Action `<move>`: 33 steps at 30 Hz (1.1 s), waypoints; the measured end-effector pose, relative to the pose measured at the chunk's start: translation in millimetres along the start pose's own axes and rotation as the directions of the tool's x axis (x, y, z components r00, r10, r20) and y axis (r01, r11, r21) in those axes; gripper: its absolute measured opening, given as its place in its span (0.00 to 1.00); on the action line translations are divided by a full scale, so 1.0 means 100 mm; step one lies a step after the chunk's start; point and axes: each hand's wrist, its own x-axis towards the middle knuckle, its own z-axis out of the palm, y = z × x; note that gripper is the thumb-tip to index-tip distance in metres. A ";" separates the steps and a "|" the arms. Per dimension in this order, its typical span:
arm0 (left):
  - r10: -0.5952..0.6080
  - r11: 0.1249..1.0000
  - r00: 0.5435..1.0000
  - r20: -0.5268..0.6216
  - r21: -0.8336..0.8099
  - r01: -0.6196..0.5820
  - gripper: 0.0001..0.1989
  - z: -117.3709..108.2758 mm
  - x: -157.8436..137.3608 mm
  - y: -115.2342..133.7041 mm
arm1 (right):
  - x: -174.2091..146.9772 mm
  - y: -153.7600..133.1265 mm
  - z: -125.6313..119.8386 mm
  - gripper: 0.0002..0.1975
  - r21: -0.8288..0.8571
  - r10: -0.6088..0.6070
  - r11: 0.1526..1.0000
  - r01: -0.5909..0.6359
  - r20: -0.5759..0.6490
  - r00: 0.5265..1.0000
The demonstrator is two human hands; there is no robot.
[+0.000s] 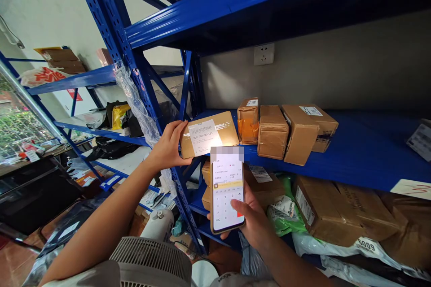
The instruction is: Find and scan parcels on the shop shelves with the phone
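My left hand (pixel 170 145) is closed around the left end of a flat brown cardboard parcel (pixel 227 128). A white label (pixel 204 136) with a barcode faces me from it. The parcel is tilted up at the front edge of the blue shelf, left of several boxes. Below and in front of it, my right hand (pixel 252 215) grips a smartphone (pixel 227 193) with a lit screen showing a number keypad. My right thumb lies over the keypad's right side. The right fingers are mostly hidden behind the phone.
Several brown boxes (pixel 273 132) stand along the blue shelf (pixel 357 143). More parcels (pixel 326 210) and a green bag (pixel 288 206) fill the level below. A blue upright post (pixel 134 67) rises at left. A fan (pixel 151 260) stands close in front of me.
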 end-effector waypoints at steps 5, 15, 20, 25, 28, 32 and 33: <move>0.001 1.000 1.000 0.001 -0.002 -0.001 0.55 0.01 0.02 0.03 | 0.13 0.13 0.09 0.28 -0.062 0.009 0.998 -0.013 -0.077 0.997; -0.005 1.000 1.000 0.023 -0.019 0.005 0.56 0.03 0.02 -0.01 | 0.14 0.15 -0.01 0.39 -0.007 0.008 1.000 -0.008 0.007 1.000; 0.003 1.000 1.000 0.023 -0.029 -0.002 0.57 0.04 0.03 -0.03 | 0.13 0.09 -0.03 0.38 0.149 -0.008 0.989 0.016 -0.058 0.998; -0.002 0.999 1.000 0.024 -0.044 0.003 0.57 0.05 0.03 -0.02 | 0.13 0.11 -0.08 0.34 0.216 0.054 0.975 -0.050 -0.014 0.998; -0.003 0.999 1.000 0.021 -0.054 0.004 0.57 0.07 0.04 -0.02 | 0.11 0.09 -0.09 0.31 0.245 0.094 0.962 -0.117 0.104 0.990; -0.004 0.999 1.000 0.016 -0.054 0.005 0.57 0.08 0.04 -0.03 | 0.08 0.05 -0.10 0.29 0.278 0.149 0.942 -0.187 0.151 0.977; -0.002 0.999 1.000 0.013 -0.054 0.002 0.57 0.08 0.04 -0.03 | 0.08 0.03 -0.10 0.29 0.272 0.180 0.937 -0.220 0.166 0.969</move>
